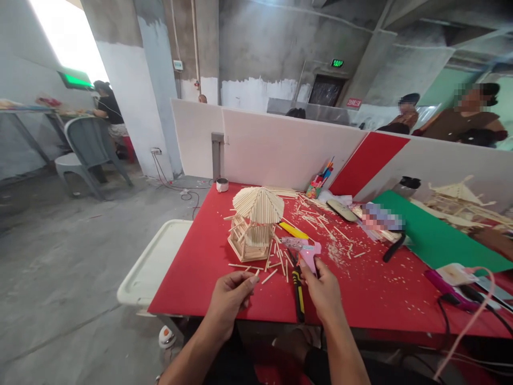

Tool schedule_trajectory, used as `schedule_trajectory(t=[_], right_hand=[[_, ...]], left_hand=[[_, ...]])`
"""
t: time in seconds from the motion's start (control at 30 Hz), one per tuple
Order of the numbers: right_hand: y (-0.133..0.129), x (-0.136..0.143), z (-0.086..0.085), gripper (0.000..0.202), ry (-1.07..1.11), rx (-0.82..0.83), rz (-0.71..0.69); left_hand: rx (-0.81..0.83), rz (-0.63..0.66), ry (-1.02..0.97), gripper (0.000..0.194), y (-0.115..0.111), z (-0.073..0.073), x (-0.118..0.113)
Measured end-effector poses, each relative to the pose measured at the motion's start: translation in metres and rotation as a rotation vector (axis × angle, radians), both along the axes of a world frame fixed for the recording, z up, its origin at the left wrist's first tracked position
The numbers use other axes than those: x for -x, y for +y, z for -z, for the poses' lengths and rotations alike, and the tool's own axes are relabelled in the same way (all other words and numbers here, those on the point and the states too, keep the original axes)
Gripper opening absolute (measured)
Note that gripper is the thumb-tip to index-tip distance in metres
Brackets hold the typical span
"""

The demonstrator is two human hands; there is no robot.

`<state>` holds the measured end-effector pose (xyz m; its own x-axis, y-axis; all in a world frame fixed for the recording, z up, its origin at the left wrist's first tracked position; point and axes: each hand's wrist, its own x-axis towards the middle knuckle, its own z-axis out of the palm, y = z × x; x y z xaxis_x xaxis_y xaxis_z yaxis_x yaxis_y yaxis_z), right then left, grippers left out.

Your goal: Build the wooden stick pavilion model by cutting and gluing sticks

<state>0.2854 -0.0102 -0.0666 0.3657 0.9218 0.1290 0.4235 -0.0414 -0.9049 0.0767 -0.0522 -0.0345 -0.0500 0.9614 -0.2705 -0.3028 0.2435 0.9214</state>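
Between the thumb and fingers of my left hand (231,295) is a short wooden stick (257,273), held over the red table's front part. My right hand (321,283) is closed around the handle of a pink glue gun (311,252), whose clear front end points left. Just beyond both hands stands a small pavilion model (256,227) built of wooden sticks, with a pointed roof. Loose sticks (270,276) lie between it and my hands. Under the glue gun are black-and-yellow pliers (298,294), partly hidden by it. A yellow cutter knife (294,230) lies behind the glue gun.
Sticks and scraps litter the red tabletop (192,278). At the back are a tape roll (222,184) and a pen cup (315,188) beside a white partition (280,147). To the right lie a green board (436,230) and a power strip (451,289) with cords.
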Motion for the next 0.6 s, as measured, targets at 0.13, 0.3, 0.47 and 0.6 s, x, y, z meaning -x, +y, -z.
schedule_trajectory(t=[0.13, 0.3, 0.47, 0.6], right_hand=[[-0.001, -0.003, 0.000, 0.058, 0.107, 0.046, 0.010], [-0.011, 0.000, -0.005, 0.056, 0.301, 0.105, -0.056], [-0.026, 0.004, -0.004, 0.044, 0.498, 0.205, -0.179], [-0.027, 0.004, 0.000, 0.044, 0.605, 0.243, -0.165]], left_hand=[[0.006, 0.013, -0.016, 0.035, 0.000, 0.002, 0.001], [-0.011, 0.025, -0.046, 0.036, -0.001, 0.005, 0.003], [-0.003, 0.024, -0.045, 0.034, -0.001, 0.005, 0.003], [0.007, 0.022, -0.040, 0.034, -0.001, 0.006, 0.003]])
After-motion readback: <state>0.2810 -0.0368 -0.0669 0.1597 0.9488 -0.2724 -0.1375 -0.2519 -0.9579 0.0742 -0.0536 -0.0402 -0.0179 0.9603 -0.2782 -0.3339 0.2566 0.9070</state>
